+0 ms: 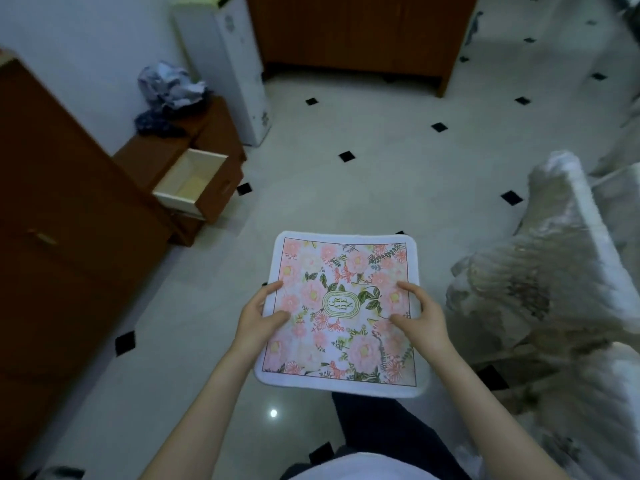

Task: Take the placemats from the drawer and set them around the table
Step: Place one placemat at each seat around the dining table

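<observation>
Head view: I see floral placemat (341,313) held flat above tiled floor (363,188), nearly square, long axis running away from me, central emblem text turned sideways. Left hand (259,317) grips left edge, thumb on top; right hand (420,315) grips right edge likewise. Open drawer (194,180) up-left of placemat, in small brown cabinet (211,133). Plastic-wrapped furniture (540,289) right of placemat.

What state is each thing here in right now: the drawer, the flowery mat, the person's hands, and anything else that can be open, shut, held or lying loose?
Drawer: pulled open, looks empty.
Floral placemat: held flat above the floor, printed side up.
Left hand: grips the placemat's left edge.
Right hand: grips the placemat's right edge.
Bundle of cloth: crumpled on top of the small cabinet.
</observation>
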The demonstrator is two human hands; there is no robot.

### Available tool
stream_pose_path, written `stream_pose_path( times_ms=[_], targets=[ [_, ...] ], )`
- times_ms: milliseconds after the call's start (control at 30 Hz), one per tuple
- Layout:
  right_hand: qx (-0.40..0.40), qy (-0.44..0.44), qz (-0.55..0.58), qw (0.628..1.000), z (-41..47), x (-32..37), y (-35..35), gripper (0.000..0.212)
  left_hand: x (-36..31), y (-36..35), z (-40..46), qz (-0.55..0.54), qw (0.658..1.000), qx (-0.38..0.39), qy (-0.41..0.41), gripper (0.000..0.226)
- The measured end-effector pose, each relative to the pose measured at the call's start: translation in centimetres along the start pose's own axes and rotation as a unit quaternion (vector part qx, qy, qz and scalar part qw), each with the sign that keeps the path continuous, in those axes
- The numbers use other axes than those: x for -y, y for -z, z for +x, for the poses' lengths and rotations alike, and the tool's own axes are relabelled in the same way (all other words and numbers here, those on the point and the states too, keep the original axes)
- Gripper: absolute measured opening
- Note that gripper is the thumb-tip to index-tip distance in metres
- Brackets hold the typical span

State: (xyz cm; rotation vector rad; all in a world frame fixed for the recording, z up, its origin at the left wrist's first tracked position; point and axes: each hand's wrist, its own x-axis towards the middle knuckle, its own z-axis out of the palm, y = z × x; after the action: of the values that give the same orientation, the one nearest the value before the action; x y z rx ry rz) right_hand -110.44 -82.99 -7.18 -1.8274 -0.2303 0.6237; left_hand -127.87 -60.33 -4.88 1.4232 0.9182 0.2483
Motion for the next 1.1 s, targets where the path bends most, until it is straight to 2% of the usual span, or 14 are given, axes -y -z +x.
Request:
stream_pose_path(
  times_ms=[400, 667, 900, 1100],
  targets=[
    [-0.114, -0.034, 0.058, 0.991, 21.0, 7.6, 7.4, 0.053, -13.8, -11.8, 24.1, 0.046, 0.993, 0.108, -0.031, 0.049],
    [-0.185, -0.061, 0.093, 0.976, 32.6, 10.3, 9.1, 0.047, -18.3, -17.5, 38.6, 0.072, 0.983, 0.166, -0.026, 0.045],
    [-0.255, -0.082, 0.125, 0.955, 44.4, 13.8, 10.3, 0.047, -25.6, -23.8, 53.5, 0.088, 0.964, 0.248, -0.025, 0.045],
    [-0.351, -0.095, 0.162, 0.917, 51.7, 17.2, 13.1, 0.046, -32.9, -31.1, 63.5, 0.128, 0.932, 0.336, -0.051, 0.044]
  ],
)
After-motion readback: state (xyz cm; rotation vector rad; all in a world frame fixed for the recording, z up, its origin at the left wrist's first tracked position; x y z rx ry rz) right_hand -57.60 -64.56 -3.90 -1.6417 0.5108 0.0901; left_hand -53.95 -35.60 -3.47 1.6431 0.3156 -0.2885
